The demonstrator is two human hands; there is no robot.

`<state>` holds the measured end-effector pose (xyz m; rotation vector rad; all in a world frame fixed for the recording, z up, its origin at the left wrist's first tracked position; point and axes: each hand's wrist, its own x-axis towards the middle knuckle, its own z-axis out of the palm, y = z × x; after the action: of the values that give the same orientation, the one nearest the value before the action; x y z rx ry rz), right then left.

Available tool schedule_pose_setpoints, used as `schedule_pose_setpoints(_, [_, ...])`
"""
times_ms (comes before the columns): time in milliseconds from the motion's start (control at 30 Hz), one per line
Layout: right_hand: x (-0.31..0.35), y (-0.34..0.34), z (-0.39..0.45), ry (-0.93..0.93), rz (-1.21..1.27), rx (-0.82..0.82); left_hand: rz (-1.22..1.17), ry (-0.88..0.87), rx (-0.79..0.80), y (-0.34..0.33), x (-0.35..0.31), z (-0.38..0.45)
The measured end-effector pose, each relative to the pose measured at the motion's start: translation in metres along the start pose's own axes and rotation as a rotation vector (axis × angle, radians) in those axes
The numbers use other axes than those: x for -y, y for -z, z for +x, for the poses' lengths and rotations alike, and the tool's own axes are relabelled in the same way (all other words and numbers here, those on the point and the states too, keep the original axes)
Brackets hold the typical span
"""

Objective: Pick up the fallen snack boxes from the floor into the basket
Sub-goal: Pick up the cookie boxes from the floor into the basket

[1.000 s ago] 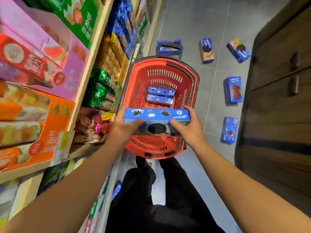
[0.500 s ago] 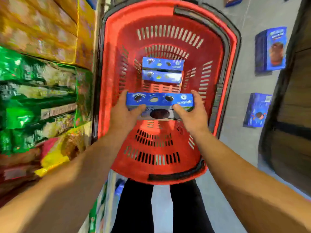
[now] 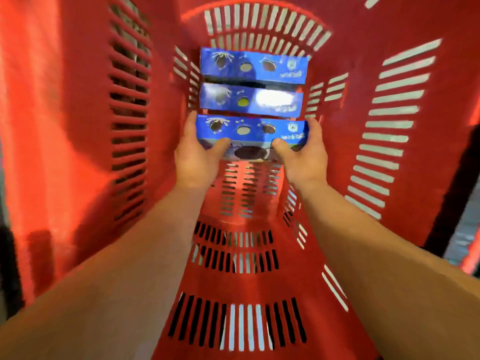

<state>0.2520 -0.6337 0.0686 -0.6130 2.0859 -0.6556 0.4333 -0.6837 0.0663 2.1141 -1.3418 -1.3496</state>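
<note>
Head view: we hold the third snack box (image 3: 251, 131) low inside the red basket (image 3: 384, 193).
Hands: left hand (image 3: 198, 158) and right hand (image 3: 302, 157) clasp its ends.
Advice: we should set it flush beside the two stacked boxes (image 3: 250, 83).

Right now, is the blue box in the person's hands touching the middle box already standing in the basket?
Cannot tell. In the head view the held blue box overlaps the middle box's lower edge, so neither contact nor a gap shows plainly.

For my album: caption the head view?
Both hands lower a third blue box into the red basket.
</note>
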Motion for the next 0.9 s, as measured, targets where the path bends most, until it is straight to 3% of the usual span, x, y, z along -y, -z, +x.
schedule_pose_setpoints(200, [-0.027,-0.036,0.031,0.034,-0.005,-0.14,0.031,-0.157,-0.065,-0.03,0.018,0.027])
schedule_pose_setpoints(333, [-0.035,-0.054,0.046,0.075,-0.027,-0.172,0.147,-0.152,-0.117,-0.042,0.036,0.041])
schedule_pose_setpoints(533, [-0.021,-0.043,0.03,0.1,-0.121,-0.099,0.2,-0.148,-0.055,-0.028,0.016,0.033])
schedule_pose_setpoints(733, [0.048,0.02,-0.066,0.151,-0.108,0.012,0.161,-0.206,-0.043,0.02,-0.087,-0.051])
schedule_pose_setpoints(900, [0.125,0.122,-0.162,0.243,-0.216,0.014,0.257,-0.253,0.132,0.076,-0.193,-0.141])
